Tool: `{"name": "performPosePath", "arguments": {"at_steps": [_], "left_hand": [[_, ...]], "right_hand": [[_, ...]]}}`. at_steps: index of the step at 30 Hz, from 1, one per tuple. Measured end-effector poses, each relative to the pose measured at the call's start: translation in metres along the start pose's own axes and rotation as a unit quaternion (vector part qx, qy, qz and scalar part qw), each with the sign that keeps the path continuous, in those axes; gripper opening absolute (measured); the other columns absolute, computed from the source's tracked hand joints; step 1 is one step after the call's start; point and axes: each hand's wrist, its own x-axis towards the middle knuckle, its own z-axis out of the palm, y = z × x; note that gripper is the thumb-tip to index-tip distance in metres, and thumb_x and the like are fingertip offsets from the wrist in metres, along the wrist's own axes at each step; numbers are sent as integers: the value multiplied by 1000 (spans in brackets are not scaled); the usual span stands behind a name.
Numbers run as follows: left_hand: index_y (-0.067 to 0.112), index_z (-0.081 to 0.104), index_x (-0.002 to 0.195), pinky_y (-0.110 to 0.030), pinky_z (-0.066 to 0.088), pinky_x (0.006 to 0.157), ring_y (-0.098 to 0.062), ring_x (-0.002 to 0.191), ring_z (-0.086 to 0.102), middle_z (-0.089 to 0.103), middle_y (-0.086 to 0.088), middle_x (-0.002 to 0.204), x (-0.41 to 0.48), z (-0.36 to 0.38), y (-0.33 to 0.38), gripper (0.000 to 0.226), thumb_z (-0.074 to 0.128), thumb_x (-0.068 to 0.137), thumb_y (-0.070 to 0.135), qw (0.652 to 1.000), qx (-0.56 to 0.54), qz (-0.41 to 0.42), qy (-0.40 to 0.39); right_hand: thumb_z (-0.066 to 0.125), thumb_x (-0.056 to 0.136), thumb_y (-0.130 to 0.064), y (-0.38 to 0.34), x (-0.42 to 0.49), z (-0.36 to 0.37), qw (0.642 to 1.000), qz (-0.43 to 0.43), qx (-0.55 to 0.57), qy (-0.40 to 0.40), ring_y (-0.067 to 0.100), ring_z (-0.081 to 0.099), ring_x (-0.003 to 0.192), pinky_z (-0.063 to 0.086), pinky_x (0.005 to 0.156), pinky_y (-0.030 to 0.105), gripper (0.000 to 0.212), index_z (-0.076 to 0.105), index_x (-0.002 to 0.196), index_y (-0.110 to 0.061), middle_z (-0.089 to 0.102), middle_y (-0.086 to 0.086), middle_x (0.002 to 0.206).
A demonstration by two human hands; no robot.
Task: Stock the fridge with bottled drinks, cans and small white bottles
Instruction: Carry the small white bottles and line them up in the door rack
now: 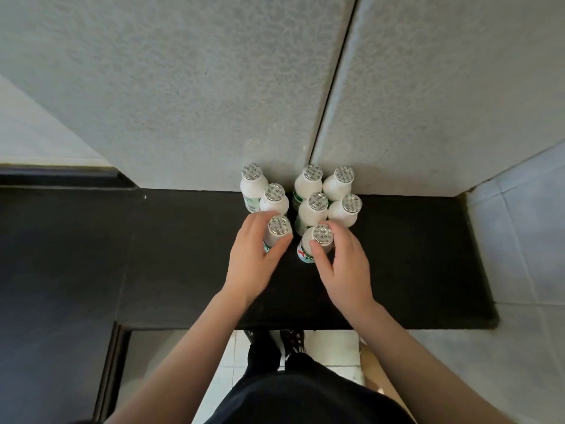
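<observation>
Hands (pixel 256 255) (pixel 344 267) round 2 front btls (pixel 276 234) (pixel 310 244)

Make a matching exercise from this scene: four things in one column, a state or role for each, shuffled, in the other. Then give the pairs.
Column one
1. left hand
2. right hand
3. back-left bottle
4. black counter

Column two
A. bears all eight bottles
B. grips the front bottle of the right cluster
C. stands untouched by either hand
D. grips the front bottle of the left cluster

Pairs: 1-D, 2-B, 3-C, 4-A
</observation>
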Motion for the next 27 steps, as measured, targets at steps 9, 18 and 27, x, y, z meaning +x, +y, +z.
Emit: {"name": "performPosePath", "arguments": {"at_steps": [9, 18, 27], "left_hand": [[30, 54, 104, -23, 48, 77, 3, 98, 52, 54, 18, 103, -15, -11, -8, 23, 50, 87, 44, 999, -23, -17, 15], [42, 53, 91, -11, 45, 69, 1, 86, 56, 59, 14, 93, -82, -29, -12, 12, 55, 93, 31, 981, -69, -115, 138], [30, 58, 93, -10, 44, 65, 2, 78, 57, 59, 8, 93, -228, -46, -28, 5, 53, 94, 29, 885, -115, -251, 374]], "right_hand": [[48, 92, -39, 3, -1, 0, 1000, -1, 2, 0, 12, 56, 95, 43, 80, 22, 42, 55, 118, -7, 61, 2, 105], [50, 93, -35, -8, -21, -3, 991, 17, 125, -48, 3, 57, 99, 47, 85, 18, 36, 55, 119, -11, 60, -6, 107], [54, 94, -30, -64, -66, 56, 941, -118, 199, -247, -8, 55, 96, 42, 80, 15, 13, 52, 107, -27, 56, -22, 98]]}}
